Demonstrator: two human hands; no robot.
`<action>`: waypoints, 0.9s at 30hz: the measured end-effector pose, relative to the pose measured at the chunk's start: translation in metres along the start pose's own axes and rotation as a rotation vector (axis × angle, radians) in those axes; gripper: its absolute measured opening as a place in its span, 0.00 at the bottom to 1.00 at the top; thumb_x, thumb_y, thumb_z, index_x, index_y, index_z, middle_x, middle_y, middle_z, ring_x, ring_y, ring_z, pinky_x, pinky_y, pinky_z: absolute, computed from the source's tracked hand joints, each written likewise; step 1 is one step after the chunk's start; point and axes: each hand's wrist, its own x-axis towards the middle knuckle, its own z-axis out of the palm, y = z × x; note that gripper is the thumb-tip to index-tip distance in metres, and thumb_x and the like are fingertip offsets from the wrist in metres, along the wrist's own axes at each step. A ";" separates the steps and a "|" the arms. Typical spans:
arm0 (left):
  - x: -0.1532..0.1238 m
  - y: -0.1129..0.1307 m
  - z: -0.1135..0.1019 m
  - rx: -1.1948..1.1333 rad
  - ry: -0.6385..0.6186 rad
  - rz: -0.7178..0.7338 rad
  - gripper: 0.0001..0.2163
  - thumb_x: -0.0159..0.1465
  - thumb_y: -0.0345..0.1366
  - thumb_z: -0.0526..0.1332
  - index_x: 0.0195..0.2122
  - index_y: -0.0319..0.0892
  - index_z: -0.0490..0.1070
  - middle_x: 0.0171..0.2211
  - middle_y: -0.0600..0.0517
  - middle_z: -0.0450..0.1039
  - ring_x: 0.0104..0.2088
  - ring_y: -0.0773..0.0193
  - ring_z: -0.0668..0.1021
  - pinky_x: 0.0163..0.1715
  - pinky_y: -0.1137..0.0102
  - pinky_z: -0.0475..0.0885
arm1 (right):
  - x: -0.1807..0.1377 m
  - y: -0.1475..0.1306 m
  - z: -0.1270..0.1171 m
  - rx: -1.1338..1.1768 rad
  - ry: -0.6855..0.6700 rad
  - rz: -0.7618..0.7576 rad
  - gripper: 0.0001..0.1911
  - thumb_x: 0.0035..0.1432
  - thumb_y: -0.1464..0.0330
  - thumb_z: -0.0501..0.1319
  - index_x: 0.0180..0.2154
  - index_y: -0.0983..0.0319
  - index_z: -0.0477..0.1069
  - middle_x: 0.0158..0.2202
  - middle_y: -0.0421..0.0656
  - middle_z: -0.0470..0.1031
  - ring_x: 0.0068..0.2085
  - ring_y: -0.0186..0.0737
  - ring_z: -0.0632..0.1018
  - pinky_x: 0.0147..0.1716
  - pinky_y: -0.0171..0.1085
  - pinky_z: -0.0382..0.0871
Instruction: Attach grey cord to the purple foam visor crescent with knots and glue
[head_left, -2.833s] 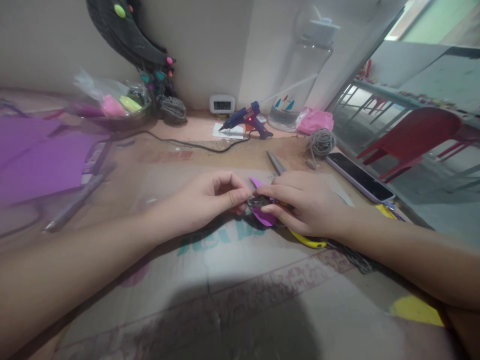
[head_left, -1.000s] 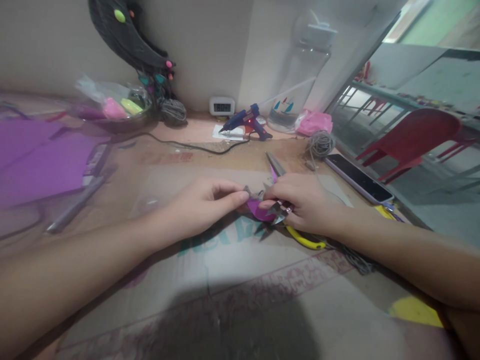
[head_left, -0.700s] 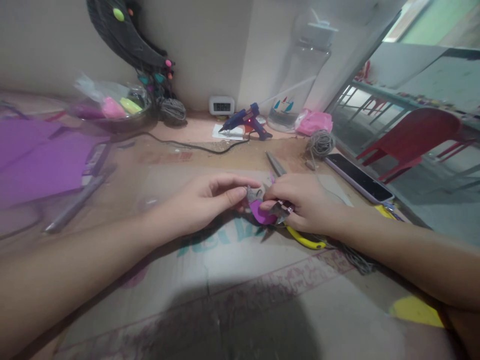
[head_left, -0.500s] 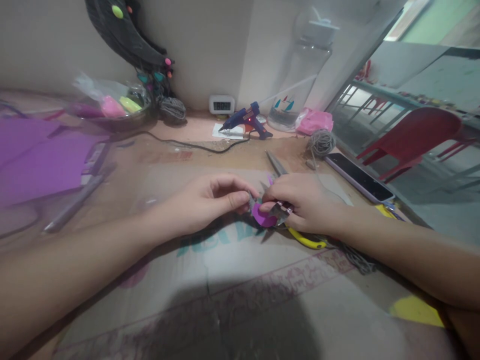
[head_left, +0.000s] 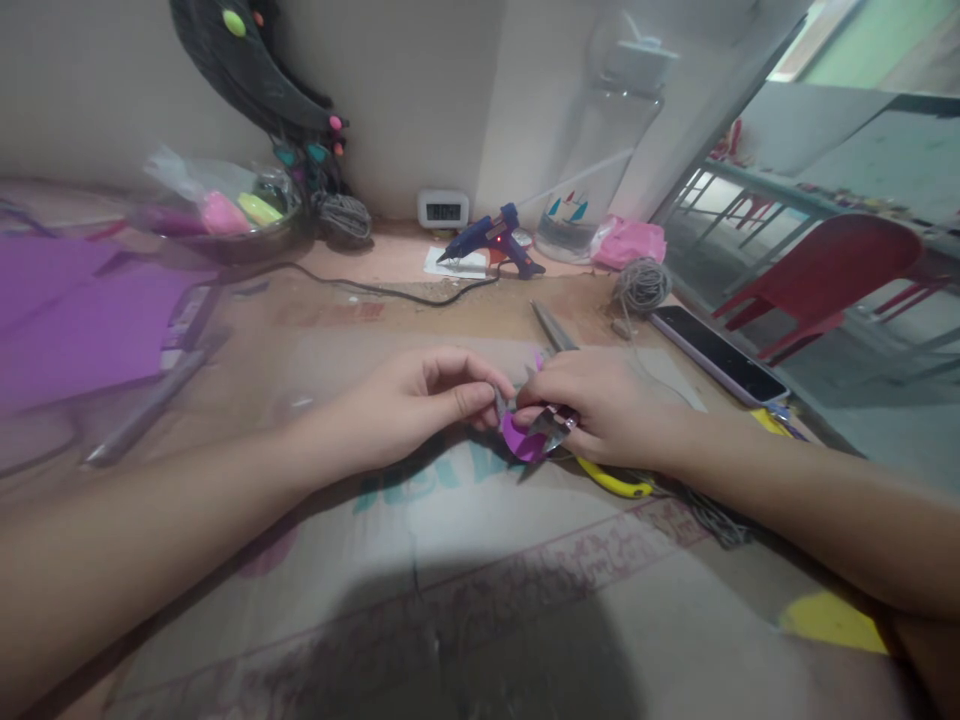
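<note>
Purple piece (head_left: 520, 441) shifted, left hand (head_left: 409, 405) pinching

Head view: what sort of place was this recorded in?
Likely a home craft corner: a blue hot glue gun, purple craft sheets and a twine ball, with the left hand and right hand pinching a purple cut-out.

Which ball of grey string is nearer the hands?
The right-side ball beside the phone, just beyond the right hand; the other ball sits far back, next to the bowl.
</note>
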 end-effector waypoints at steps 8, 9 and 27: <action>-0.001 0.000 0.001 0.046 -0.081 -0.014 0.10 0.62 0.40 0.62 0.43 0.48 0.78 0.38 0.54 0.79 0.36 0.67 0.77 0.36 0.74 0.70 | 0.001 -0.002 -0.002 -0.068 0.027 0.009 0.07 0.59 0.71 0.55 0.30 0.62 0.70 0.24 0.41 0.72 0.27 0.35 0.69 0.29 0.33 0.54; -0.001 0.001 0.001 0.063 -0.093 -0.006 0.10 0.63 0.41 0.62 0.43 0.49 0.78 0.39 0.54 0.80 0.38 0.66 0.77 0.38 0.74 0.70 | 0.001 -0.002 -0.002 -0.081 0.025 0.013 0.07 0.58 0.71 0.55 0.30 0.62 0.70 0.24 0.41 0.72 0.27 0.35 0.69 0.28 0.33 0.54; -0.004 0.001 0.003 0.217 -0.070 0.031 0.11 0.65 0.41 0.57 0.40 0.44 0.77 0.36 0.54 0.77 0.35 0.66 0.75 0.32 0.74 0.67 | -0.001 -0.006 -0.005 -0.030 0.125 0.075 0.19 0.67 0.60 0.49 0.43 0.68 0.69 0.33 0.46 0.73 0.31 0.38 0.70 0.31 0.35 0.59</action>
